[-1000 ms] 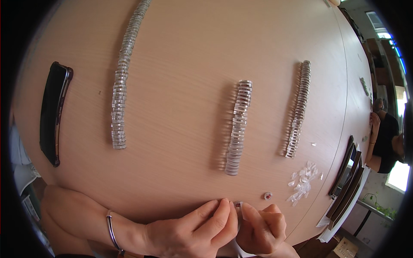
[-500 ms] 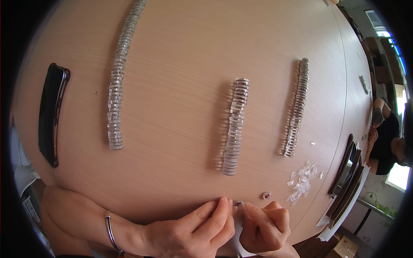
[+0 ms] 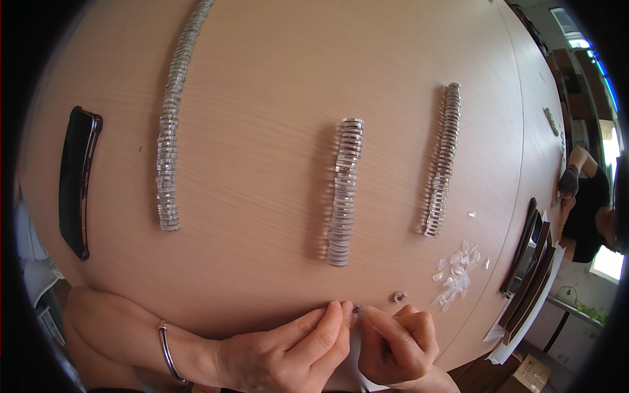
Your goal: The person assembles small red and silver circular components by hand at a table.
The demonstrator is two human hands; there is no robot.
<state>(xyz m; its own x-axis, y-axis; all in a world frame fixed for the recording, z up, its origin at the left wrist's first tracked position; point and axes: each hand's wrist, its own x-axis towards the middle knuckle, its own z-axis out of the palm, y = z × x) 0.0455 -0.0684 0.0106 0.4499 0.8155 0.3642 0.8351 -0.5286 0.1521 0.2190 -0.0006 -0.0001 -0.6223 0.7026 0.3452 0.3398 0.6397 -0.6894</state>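
Low in the view, close to the table's near edge, my left hand (image 3: pixel 295 347) pinches a small round clear disc (image 3: pixel 357 308) with a dark reddish centre between thumb and fingers. The right hand (image 3: pixel 401 347) is closed, its thumb and forefinger tips at the disc's right side; whatever they grip is too small to tell. A similar disc (image 3: pixel 400 297) with a red centre lies on the table just beyond my right hand. Further off, a row of clear discs (image 3: pixel 344 196) stands on edge, packed face to face.
Longer clear-disc rows lie at left (image 3: pixel 168 144) and right (image 3: pixel 443 160). Clear film scraps (image 3: pixel 457 275) are scattered right of the loose disc. A dark phone (image 3: pixel 80 183) rests far left. Dark flat objects (image 3: pixel 527 262) lie at the right edge; another person (image 3: pixel 586 203) sits beyond.
The rows and loose disc appear shifted slightly left in the view. Both hands keep their pinch at the small disc, which looks more tilted and darker now.
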